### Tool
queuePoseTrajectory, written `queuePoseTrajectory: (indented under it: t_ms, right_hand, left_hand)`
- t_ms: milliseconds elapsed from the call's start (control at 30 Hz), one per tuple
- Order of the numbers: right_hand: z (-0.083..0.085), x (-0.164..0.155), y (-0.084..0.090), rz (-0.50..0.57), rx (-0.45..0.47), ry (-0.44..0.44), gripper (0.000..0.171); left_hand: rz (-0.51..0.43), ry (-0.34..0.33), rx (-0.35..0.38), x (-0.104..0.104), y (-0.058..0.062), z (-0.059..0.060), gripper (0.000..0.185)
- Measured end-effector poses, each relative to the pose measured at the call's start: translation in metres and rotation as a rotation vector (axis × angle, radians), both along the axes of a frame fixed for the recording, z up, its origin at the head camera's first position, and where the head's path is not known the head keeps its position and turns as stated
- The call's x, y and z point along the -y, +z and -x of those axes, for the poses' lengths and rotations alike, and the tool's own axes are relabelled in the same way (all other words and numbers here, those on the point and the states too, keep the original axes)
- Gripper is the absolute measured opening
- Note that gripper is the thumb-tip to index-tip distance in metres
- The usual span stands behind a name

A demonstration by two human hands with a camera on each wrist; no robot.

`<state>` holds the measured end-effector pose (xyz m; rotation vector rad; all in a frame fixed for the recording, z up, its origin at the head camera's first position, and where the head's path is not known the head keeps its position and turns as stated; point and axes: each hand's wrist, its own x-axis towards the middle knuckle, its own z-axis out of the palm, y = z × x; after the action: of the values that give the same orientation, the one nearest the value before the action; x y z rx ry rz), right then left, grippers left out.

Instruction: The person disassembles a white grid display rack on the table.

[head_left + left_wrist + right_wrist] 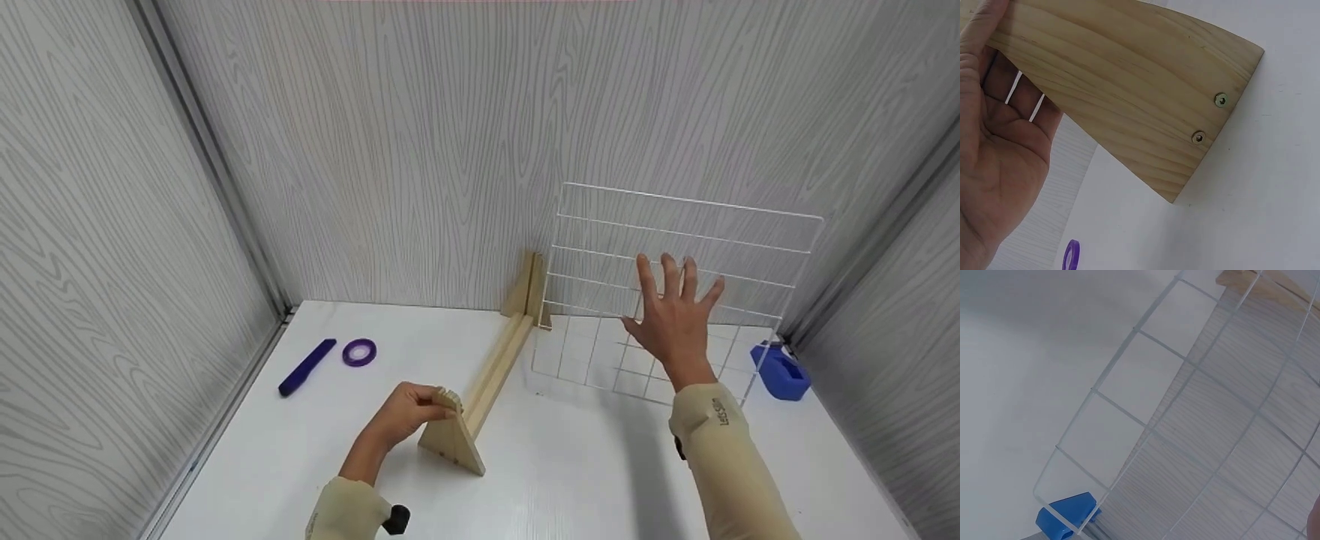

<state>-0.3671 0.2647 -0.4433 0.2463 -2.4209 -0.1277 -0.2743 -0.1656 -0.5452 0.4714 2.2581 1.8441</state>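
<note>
The left hand (405,416) grips the near triangular end of the wooden stand (480,382) on the surface (600,480). At its 2 o'clock, the right hand (675,319) spreads straight fingers, holding nothing, before the wire grid (675,225), which leans upright just right of the stand.

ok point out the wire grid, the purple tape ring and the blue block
wire grid (600,225), head view, on a wire near its upper left
purple tape ring (359,352), head view, on the ring's band
blue block (780,373), head view, its top
</note>
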Motion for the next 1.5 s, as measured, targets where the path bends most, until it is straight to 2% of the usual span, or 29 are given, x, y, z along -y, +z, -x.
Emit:
queuePoseTrajectory:
  t_ms: [367, 700, 933, 1267, 1500]
  right_hand:
    - [-0.002, 0.002, -0.006, -0.014, 0.024, 0.009, 0.119]
    - [-0.001, 0.0, -0.008, -0.032, 0.018, 0.024, 0.12]
    - [-0.002, 0.0, -0.013, -0.054, 0.024, 0.038, 0.118]
    - [-0.001, 0.004, -0.018, -0.02, 0.068, 0.065, 0.118]
    - [-0.001, 0.002, -0.021, -0.035, 0.097, 0.068, 0.117]
  left_hand:
    - [-0.027, 0.039, -0.031, -0.003, -0.002, -0.005, 0.01]
    - [-0.074, 0.047, -0.064, -0.007, -0.006, -0.008, 0.014]
    - [-0.12, 0.053, -0.061, -0.01, -0.008, -0.013, 0.027]
    - [-0.143, 0.11, -0.089, -0.016, -0.011, -0.021, 0.028]
    - [-0.154, 0.151, -0.094, -0.02, -0.013, -0.025, 0.029]
